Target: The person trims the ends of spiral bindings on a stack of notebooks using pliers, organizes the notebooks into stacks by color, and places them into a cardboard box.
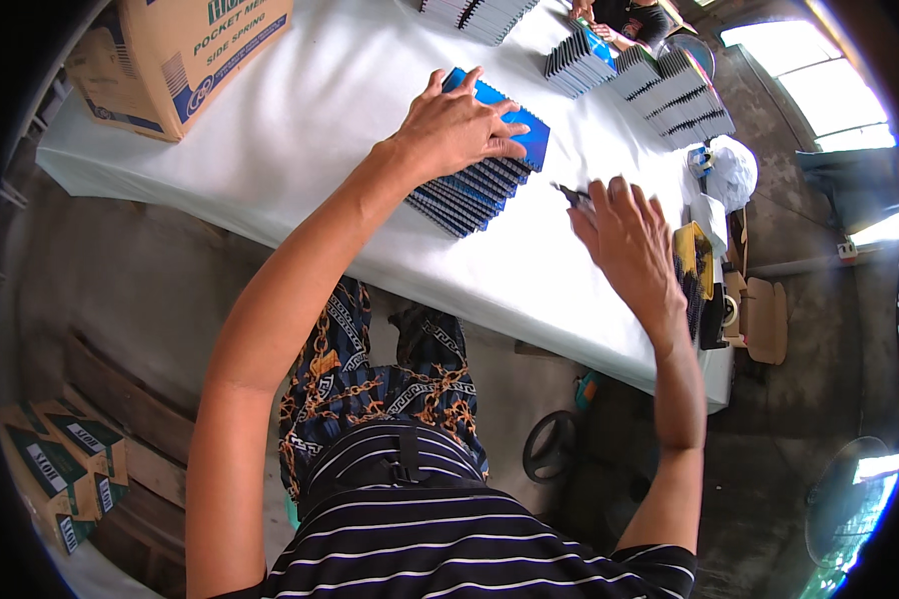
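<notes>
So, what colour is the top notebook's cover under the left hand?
The cover is blue, clearest in the head view.

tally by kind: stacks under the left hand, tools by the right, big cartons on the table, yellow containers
Stack of glossy blue-covered spiral-bound notebooks, under the bare left hand: 1
Dark pointed tool at the bare right hand: 1
Large brown cardboard carton: 1
Open yellow container: 1
Total: 4

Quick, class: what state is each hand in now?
Left hand: open, fingers spread over the blue notebook stack.
Right hand: at a dark-tipped tool; grip cannot be told.
</notes>
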A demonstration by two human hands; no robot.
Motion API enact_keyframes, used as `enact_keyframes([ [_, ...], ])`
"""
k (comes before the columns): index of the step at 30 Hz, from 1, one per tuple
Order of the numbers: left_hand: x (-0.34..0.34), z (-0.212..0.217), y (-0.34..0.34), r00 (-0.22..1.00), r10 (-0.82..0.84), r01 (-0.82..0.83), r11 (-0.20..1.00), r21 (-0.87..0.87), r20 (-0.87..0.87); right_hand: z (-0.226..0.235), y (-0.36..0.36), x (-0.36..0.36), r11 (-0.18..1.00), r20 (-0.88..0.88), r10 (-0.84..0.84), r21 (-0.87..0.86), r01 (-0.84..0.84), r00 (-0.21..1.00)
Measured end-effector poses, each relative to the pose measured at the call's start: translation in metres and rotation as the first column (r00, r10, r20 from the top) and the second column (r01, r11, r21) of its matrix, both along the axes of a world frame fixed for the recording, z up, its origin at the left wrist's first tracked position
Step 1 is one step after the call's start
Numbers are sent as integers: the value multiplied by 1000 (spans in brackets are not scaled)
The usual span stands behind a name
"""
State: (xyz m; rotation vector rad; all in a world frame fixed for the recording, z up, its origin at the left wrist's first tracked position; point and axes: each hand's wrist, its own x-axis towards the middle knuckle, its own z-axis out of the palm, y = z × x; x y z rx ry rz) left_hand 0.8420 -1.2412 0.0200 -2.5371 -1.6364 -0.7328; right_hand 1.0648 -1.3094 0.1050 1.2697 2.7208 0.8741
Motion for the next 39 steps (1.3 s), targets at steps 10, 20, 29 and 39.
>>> enact_keyframes([
  [10,-45,16,40,451,-6,206,974,-97,892,-118,16,76,800,-682,-465,-597,-63,565],
  [20,-13,-2,28,180,494,537,675,-506,851,-114,47,-65,562,-260,-827,-431,-707,-499],
  [29,-61,-65,-34,-266,553,112,831,-544,790,-131,123,17,430,-552,-828,-509,-746,-100],
  [39,7,-80,-72,-173,671,469,700,-539,721,-149,140,-2,-3,-359,-917,-429,-903,174],
])
